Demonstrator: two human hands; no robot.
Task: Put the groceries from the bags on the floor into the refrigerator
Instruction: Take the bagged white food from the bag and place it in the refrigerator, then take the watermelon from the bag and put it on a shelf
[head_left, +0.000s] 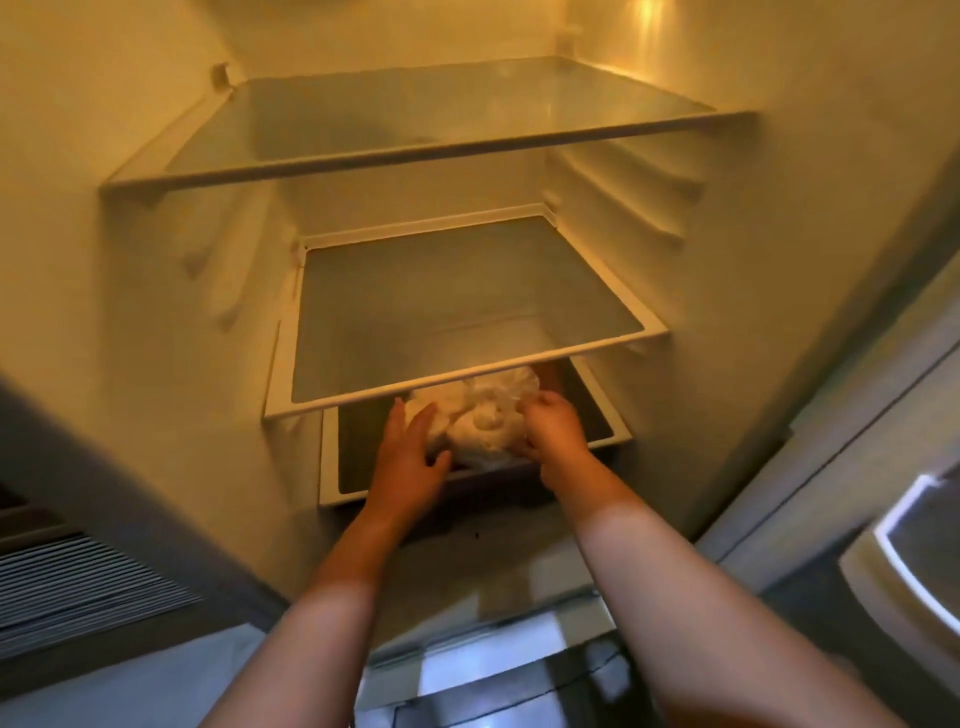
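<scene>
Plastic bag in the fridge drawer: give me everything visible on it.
The plastic bag is thin, translucent and crinkled, bulging with pale rounded items that are too blurred to identify. It sits in the open bottom drawer, partly under the front edge of the lower glass shelf. The left hand rests straight-fingered against its left side; the right hand grips its right side.
</scene>
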